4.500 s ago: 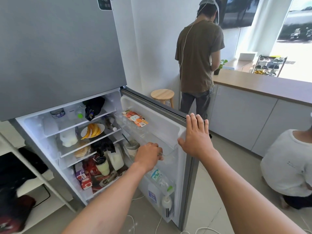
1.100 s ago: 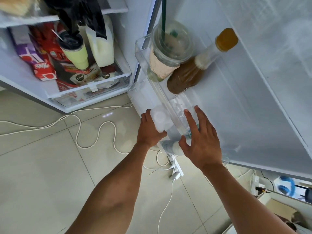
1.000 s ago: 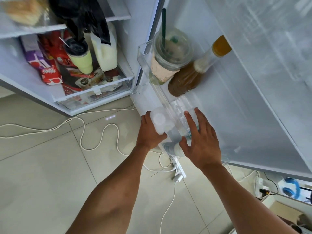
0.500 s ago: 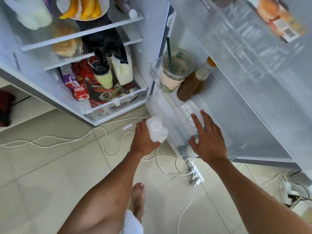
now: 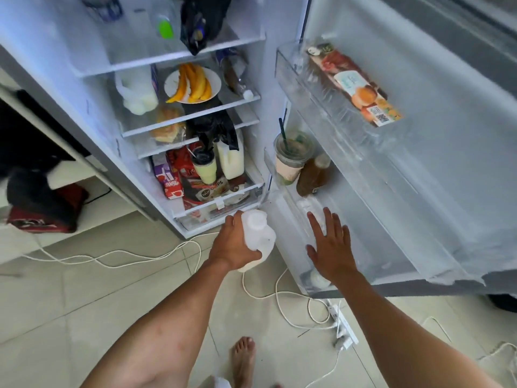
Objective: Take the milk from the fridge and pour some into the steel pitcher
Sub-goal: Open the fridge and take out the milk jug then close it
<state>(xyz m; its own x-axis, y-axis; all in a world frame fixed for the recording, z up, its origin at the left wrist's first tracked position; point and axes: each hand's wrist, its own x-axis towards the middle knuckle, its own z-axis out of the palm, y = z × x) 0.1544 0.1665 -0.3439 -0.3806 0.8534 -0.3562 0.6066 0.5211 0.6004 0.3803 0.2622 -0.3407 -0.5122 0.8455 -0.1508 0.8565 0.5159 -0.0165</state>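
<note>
my left hand (image 5: 233,247) is clenched around the milk jug (image 5: 258,233), fingers curled round its near side just under the shoulder, because the white plastic looks slick and the weight sits low. i hold it cap-up so nothing can seep out. the jug hangs in the air above the tiled floor (image 5: 84,303), just left of the lowest door bin (image 5: 282,231) and near the bottom corner of the open fridge (image 5: 92,51), clear of both. my right hand (image 5: 331,247) is released, fingers straight and spread over that bin, holding nothing; i cannot tell whether the palm touches the plastic or only hovers. i judge it is there to steady the fridge door (image 5: 419,163) and, next, to swing it closed. farther up the door an iced coffee cup (image 5: 292,155) and a brown bottle (image 5: 313,175) stand touching, so a hard push could rattle them. the steel pitcher is not in view, so pouring waits until i carry the jug to it. a power strip (image 5: 342,329) and loose cables (image 5: 140,256) lie near my bare foot (image 5: 243,359); i should step with care.
</note>
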